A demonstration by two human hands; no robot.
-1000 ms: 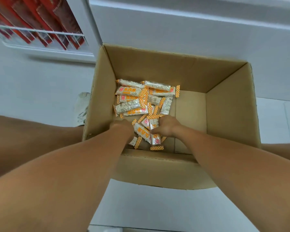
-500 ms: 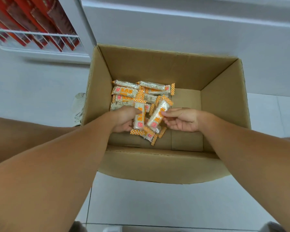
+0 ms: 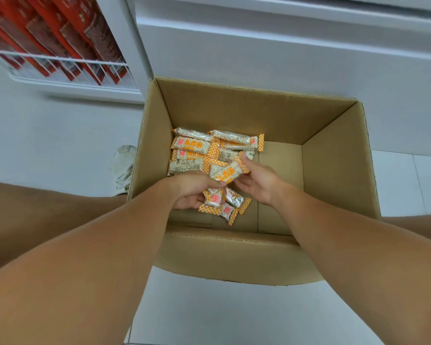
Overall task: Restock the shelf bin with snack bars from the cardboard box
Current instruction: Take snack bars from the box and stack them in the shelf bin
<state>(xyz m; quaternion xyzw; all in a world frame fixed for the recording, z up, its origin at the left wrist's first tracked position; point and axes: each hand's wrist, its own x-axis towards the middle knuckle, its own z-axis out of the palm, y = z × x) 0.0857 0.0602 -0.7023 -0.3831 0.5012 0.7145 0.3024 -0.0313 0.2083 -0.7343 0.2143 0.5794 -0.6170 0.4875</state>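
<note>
An open cardboard box (image 3: 334, 155) stands on the white floor. Several snack bars (image 3: 192, 145) in clear wrappers with orange checkered ends lie in its left half. Both hands are inside the box. My left hand (image 3: 192, 189) is closed around a small bunch of bars (image 3: 218, 197), whose ends stick out below the fingers. My right hand (image 3: 258, 181) pinches one bar (image 3: 228, 171) by its right end and lays it against the left hand's thumb.
A white wire shelf bin (image 3: 60, 68) at the upper left holds red packets. A white shelf base (image 3: 271, 58) runs behind the box. A pale shoe (image 3: 123, 165) rests left of the box, with my bare legs at both sides.
Both hands lifted from the box floor with bars. The right hand brought its bar over to the left hand, which now gathers several.
</note>
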